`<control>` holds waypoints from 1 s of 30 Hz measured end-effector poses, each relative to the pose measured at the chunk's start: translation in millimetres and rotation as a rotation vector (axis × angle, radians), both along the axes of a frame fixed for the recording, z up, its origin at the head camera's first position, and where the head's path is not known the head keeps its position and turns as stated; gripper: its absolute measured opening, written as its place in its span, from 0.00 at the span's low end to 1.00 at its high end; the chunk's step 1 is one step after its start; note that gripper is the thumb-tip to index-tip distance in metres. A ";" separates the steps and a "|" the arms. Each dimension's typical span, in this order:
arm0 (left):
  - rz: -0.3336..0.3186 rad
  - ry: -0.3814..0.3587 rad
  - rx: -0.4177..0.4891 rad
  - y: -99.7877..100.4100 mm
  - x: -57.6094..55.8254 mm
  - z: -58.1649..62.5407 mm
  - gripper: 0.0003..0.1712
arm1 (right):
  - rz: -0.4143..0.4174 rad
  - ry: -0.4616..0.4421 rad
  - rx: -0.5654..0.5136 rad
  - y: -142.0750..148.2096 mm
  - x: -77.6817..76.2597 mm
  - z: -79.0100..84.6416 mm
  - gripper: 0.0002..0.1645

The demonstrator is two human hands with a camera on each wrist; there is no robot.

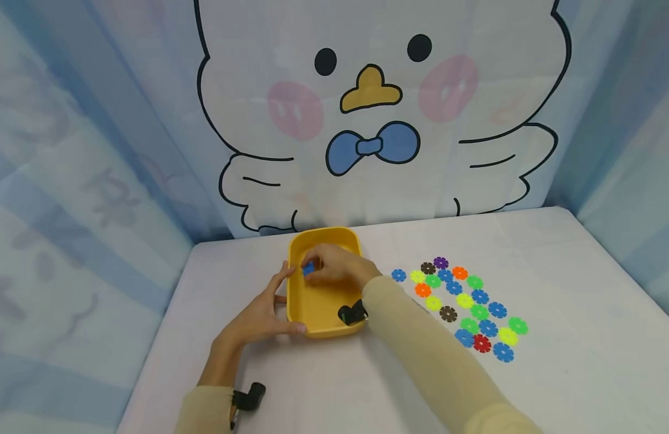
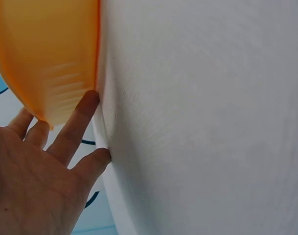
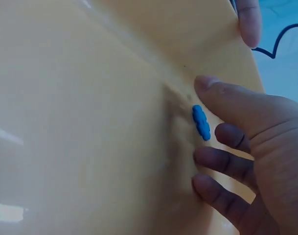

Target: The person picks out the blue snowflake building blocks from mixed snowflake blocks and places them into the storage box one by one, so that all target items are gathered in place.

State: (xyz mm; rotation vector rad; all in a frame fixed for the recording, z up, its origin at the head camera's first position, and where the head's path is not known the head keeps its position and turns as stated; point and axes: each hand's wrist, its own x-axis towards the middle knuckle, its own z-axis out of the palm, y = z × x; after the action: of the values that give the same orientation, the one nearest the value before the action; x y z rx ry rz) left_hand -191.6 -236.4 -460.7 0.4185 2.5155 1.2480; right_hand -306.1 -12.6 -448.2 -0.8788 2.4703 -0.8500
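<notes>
A yellow tray [image 1: 326, 313] stands on the white table, slightly left of centre in the head view. My left hand [image 1: 265, 313] steadies its left side, the fingers spread and fairly straight against the outer wall [image 2: 46, 58]. One fingertip [image 3: 249, 24] shows at the rim in the right wrist view. Inside the tray is my right hand [image 1: 334, 262], its thumb and fingers bent loosely around a small blue notched disc [image 3: 201, 122]. Seen edge-on, that disc has small gaps between it and the fingertips. The tray's floor appears bare around it.
Several notched plastic discs in blue, green [image 1: 518, 326], yellow, orange [image 1: 460, 273], brown [image 1: 448, 313], purple [image 1: 440, 263] and red [image 1: 482, 343] lie scattered right of the tray. A curtain with a cartoon print [image 1: 372, 181] hangs behind the table, with more curtains at both sides.
</notes>
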 end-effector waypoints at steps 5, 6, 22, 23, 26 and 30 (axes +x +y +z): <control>-0.001 -0.006 -0.004 0.5 0.2 -1.0 0.70 | 0.019 0.012 0.042 -2.6 -2.6 -7.1 0.22; -0.001 -0.006 -0.005 0.2 0.3 -1.2 0.70 | 0.021 0.011 0.043 -3.1 -3.1 -8.0 0.22; 0.010 -0.021 -0.001 -1.2 0.3 -3.3 0.71 | 0.042 0.073 0.157 -11.5 -4.6 -11.3 0.22; 0.012 -0.017 -0.004 -1.3 0.2 -3.0 0.72 | 0.040 0.075 0.159 -11.9 -4.7 -10.5 0.22; 0.019 -0.011 -0.012 -1.5 -0.3 -0.6 0.73 | 0.039 0.084 0.164 -12.8 -4.9 -7.7 0.21; 0.020 -0.015 -0.009 -1.1 0.6 0.2 0.74 | 0.035 0.073 0.204 -11.5 -1.9 1.3 0.23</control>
State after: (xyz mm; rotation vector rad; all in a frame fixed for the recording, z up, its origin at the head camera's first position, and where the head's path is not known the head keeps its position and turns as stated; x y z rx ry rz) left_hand -191.0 -237.5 -460.5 0.3809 2.5179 1.2415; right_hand -308.0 -24.1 -446.9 -0.8903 2.5408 -0.5510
